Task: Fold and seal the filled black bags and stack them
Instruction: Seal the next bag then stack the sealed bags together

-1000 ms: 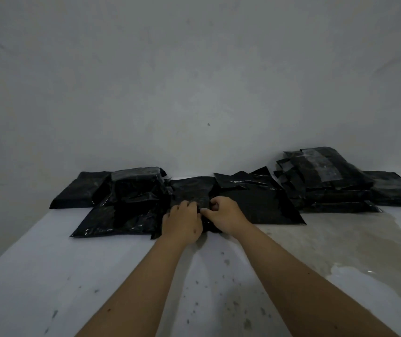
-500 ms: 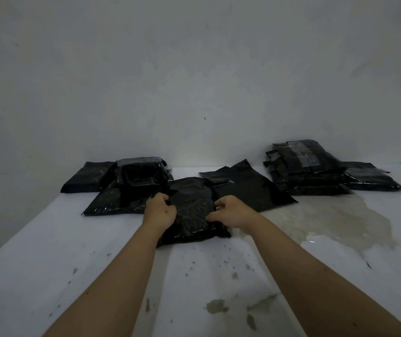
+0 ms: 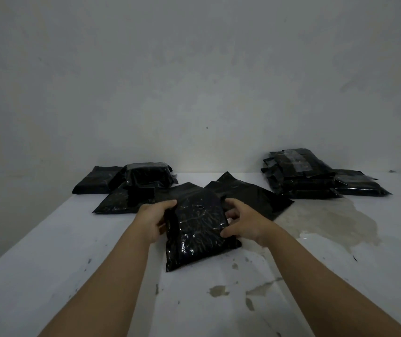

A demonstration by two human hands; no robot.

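White painted tabletop (image 3: pixel 48 276), chipped and stained, nearest; on it a filled glossy black plastic bag (image 3: pixel 198 229) lies between both hands, left hand (image 3: pixel 154 218) gripping its left edge with fingers curled over the top corner, right hand (image 3: pixel 242 221) gripping its right edge, thumb on the upper face. Just behind it a flat black plastic bag (image 3: pixel 255 198) lies to the right and a loose heap of black bags (image 3: pixel 136 186) to the left. Farthest, at right by the grey wall (image 3: pixel 194 69), a stack of folded black bags (image 3: pixel 299 176) with a clear tape strip on top, beside a wet patch (image 3: pixel 335 222).
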